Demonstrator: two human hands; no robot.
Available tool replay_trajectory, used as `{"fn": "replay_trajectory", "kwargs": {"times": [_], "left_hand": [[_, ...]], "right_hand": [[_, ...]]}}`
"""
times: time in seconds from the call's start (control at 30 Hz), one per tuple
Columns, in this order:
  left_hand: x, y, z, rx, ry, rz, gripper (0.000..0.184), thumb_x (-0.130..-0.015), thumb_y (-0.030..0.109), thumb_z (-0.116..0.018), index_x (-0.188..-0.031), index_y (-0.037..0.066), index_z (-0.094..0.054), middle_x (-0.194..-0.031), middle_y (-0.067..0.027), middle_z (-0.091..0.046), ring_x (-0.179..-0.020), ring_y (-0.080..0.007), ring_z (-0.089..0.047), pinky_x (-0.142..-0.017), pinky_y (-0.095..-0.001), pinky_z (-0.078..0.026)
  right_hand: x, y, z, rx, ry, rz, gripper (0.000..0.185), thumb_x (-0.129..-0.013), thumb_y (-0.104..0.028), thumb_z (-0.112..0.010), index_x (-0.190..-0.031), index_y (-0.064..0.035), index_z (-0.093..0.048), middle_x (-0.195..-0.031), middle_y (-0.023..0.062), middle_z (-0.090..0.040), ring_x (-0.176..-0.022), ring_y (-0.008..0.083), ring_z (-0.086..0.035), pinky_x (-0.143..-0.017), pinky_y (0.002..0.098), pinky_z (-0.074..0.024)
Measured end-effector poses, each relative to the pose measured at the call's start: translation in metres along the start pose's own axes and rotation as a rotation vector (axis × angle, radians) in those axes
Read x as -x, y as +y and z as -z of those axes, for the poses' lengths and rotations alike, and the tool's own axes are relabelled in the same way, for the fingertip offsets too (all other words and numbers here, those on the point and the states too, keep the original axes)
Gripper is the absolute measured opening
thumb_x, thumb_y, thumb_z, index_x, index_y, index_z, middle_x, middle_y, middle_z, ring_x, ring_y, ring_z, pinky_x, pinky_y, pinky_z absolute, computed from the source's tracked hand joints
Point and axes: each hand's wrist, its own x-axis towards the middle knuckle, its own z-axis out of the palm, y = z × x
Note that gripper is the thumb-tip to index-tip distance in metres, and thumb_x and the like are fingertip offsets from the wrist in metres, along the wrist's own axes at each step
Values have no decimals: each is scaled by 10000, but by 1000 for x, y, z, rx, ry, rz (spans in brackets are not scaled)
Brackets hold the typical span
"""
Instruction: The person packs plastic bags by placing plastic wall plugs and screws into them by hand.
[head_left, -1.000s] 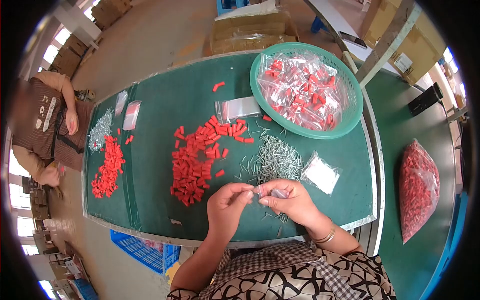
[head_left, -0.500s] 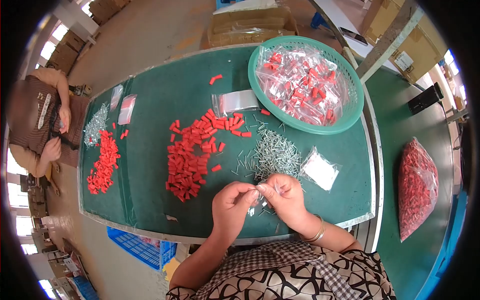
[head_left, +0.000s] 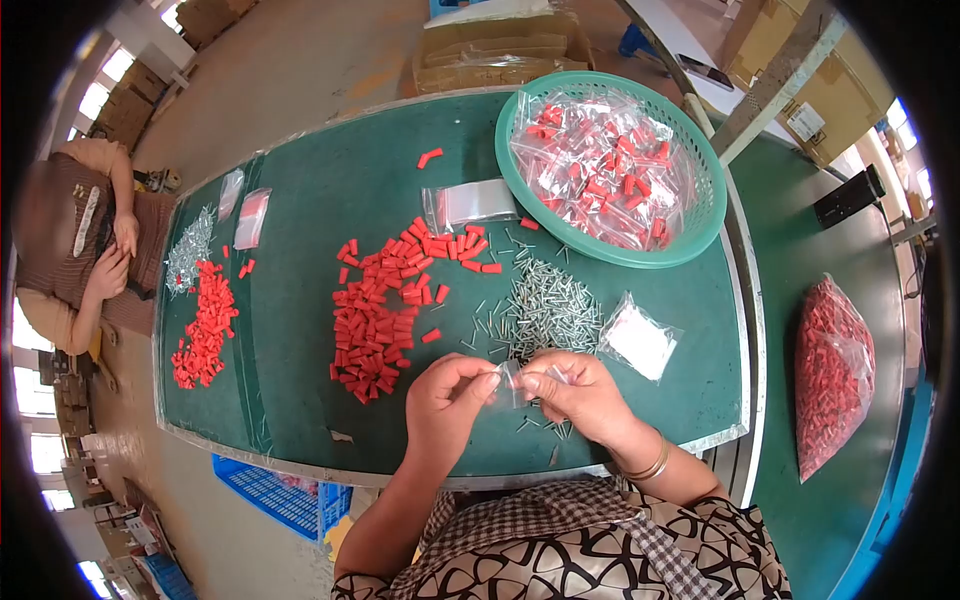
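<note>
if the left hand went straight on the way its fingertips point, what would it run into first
Beyond the small clear bag it already pinches, the left hand would most likely meet the right hand, whose fingertips face it; exact depth is hard to judge from this one view.

A small clear plastic bag [head_left: 509,387] is held up just below and slightly right of the frame's centre, pinched at its left and right sides, see-through with pale glints. Whether its mouth is open cannot be told. Clear film [head_left: 561,375] also shows just right of it, any join hidden.
</note>
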Motion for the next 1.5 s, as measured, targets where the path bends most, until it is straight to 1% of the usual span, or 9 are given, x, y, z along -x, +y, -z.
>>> {"fn": "replay_trajectory", "kwargs": {"times": [0.3, 0.5, 0.6, 0.7, 0.93, 1.13, 1.23, 1.37, 1.5], "left_hand": [[-1, 5, 0, -156, -11, -92, 45, -857, -29, -642, -902, -29, -647, -853, -42, -606, -731, -80, -578, -645, -208, -465], [0, 3, -5, -146, -39, -108, 59, -843, -40, -651, -901, -27, -651, -856, -40, -603, -745, -73, -571, -643, -203, -457], [-1, 2, -6, -161, -37, -122, 58, -841, -44, -649, -897, -30, -649, -855, -44, -604, -742, -78, -576, -640, -208, -460], [-3, -1, -4, -167, -22, -117, 59, -838, -49, -647, -894, -32, -647, -857, -48, -605, -739, -85, -581, -635, -212, -461], [-2, -1, -3, -188, -43, -92, 94, -803, -45, -677, -888, -17, -649, -863, -57, -608, -769, -121, -594, -674, -242, -471], [-3, 16, -10, -741, 285, -645, 227, -700, -10, -749, -905, 21, -655, -895, -88, -628, -845, -235, -601, -769, -330, -480], [7, 9, -13, -582, 126, -494, 240, -693, -17, -751, -911, 15, -653, -908, -95, -642, -833, -231, -607, -762, -321, -485], [10, 1, -20, -432, 143, -261, 172, -754, -19, -720, -916, -3, -664, -876, -91, -665, -784, -179, -626, -729, -282, -497], [10, -1, -24, -401, 164, -240, 142, -783, -16, -697, -922, -9, -668, -844, -93, -674, -739, -182, -643, -694, -275, -509]], "right_hand": [[-1, -6, -2, 126, 60, 33, 102, -907, -120, -669, -928, -23, -693, -753, -25, -580, -585, 38, -463, -507, 209, -371], [-4, 7, 0, 296, 76, 317, 50, -856, -63, -713, -874, -21, -694, -759, -9, -608, -628, 49, -494, -549, 226, -397], [-2, 8, -1, 339, 100, 305, 74, -876, -96, -698, -894, -25, -695, -761, -7, -618, -596, 49, -490, -523, 221, -401], [4, -9, -2, 134, 42, -15, 97, -899, -129, -673, -931, -40, -699, -744, -10, -617, -559, 41, -485, -488, 214, -405], [5, -9, -2, 261, 57, 47, 62, -895, -48, -653, -941, -30, -691, -781, 0, -615, -567, 36, -499, -470, 194, -397], [1, 5, -4, 428, 195, 332, 68, -814, -72, -730, -852, -26, -697, -716, 35, -625, -622, 105, -553, -534, 274, -432], [-2, 6, -8, 526, 259, 440, 63, -794, -56, -732, -843, -35, -698, -711, 59, -621, -626, 152, -570, -545, 292, -438], [-3, 6, -12, 596, 262, 509, 56, -791, -34, -709, -844, -50, -703, -707, 77, -611, -601, 186, -575, -530, 300, -440], [-2, 5, -15, 652, 284, 542, 89, -781, -24, -697, -863, -57, -703, -707, 82, -606, -581, 203, -584, -505, 317, -447]]}}
